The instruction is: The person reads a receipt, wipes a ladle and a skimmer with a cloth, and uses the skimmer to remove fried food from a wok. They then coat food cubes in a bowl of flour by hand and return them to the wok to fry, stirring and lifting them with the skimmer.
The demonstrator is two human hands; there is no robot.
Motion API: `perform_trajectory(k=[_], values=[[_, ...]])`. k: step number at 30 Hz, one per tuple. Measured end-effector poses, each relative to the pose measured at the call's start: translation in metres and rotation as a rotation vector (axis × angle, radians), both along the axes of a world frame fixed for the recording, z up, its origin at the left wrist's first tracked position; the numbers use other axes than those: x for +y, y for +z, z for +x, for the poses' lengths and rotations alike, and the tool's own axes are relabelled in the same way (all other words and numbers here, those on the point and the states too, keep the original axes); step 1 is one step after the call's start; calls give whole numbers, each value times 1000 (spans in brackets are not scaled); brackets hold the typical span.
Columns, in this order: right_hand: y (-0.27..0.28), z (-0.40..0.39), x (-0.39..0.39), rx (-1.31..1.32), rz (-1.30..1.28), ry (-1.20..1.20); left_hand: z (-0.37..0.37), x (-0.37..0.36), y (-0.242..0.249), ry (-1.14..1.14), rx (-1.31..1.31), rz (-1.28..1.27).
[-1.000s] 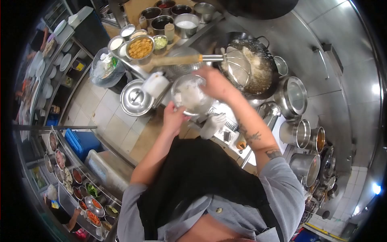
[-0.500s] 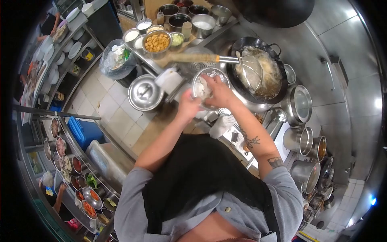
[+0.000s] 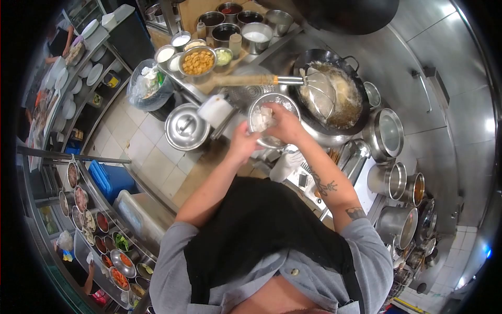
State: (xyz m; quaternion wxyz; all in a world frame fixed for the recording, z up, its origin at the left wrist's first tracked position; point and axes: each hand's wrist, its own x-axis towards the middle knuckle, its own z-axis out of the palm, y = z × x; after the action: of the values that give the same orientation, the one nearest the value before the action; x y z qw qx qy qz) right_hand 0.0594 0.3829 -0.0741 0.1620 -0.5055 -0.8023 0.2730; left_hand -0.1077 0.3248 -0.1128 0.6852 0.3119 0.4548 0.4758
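Right hand (image 3: 284, 123), at the edge of the round silver metal bowl (image 3: 286, 100) a second ago, is now inside, likely handling white floury pieces (image 3: 262, 120), grip unclear; left hand (image 3: 243, 143), beside it, holds the bowl.

My left hand (image 3: 244, 144) is at the near left side of the bowl (image 3: 272, 98) before me, my right hand (image 3: 285, 125) over it, the lidded pot (image 3: 186, 127) to the bowl's left, the wok (image 3: 365, 104) to its right.

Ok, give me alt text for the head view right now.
A person's right hand reaches into a metal bowl of whitish pieces, the left hand at its near side. Beyond, a wooden-handled strainer lies over a black wok of foaming liquid.
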Motion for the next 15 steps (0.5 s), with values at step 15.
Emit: perform_trajectory(k=[15], values=[[2, 40, -3, 306, 14, -121, 22, 12, 2, -31, -21, -20]])
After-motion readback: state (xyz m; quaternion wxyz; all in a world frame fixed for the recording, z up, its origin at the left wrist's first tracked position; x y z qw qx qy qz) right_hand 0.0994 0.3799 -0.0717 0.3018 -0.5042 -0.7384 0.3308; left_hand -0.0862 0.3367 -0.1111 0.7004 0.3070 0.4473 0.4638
